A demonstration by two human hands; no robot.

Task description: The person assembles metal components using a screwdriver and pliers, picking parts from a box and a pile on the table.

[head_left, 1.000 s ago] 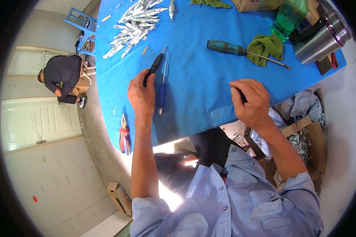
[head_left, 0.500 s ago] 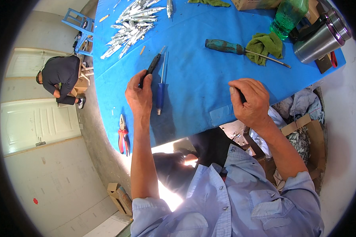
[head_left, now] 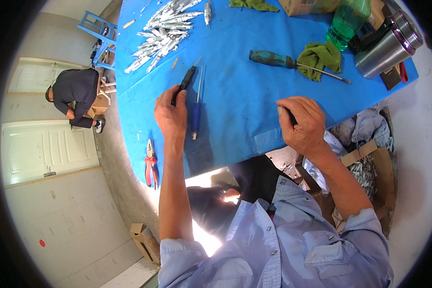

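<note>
My left hand (head_left: 171, 113) is closed around a black utility knife (head_left: 185, 79), its metal tip pointing away from me over the blue-covered table. Just right of that hand lies a slim screwdriver (head_left: 196, 117) with a blue handle and thin shaft. Pliers (head_left: 151, 165) with red and black grips rest at the table's left edge, beside my left forearm. My right hand (head_left: 303, 122) is curled into a loose fist at the near edge. Something dark shows between its thumb and fingers, too hidden to name. A larger teal-handled screwdriver (head_left: 273, 58) lies beyond it, its shaft over a green cloth (head_left: 319, 55).
A pile of silvery slender pieces (head_left: 165, 36) covers the far left. At the far right stand a green bottle (head_left: 348, 24) and a leaning steel flask (head_left: 386, 50). An open cardboard box (head_left: 383, 173) is below the right edge. Another person (head_left: 75, 93) bends over at left.
Both hands keep nearly the same pose and grip. The table and its things appear shifted slightly rightward at the left side, consistent with a small head movement.
</note>
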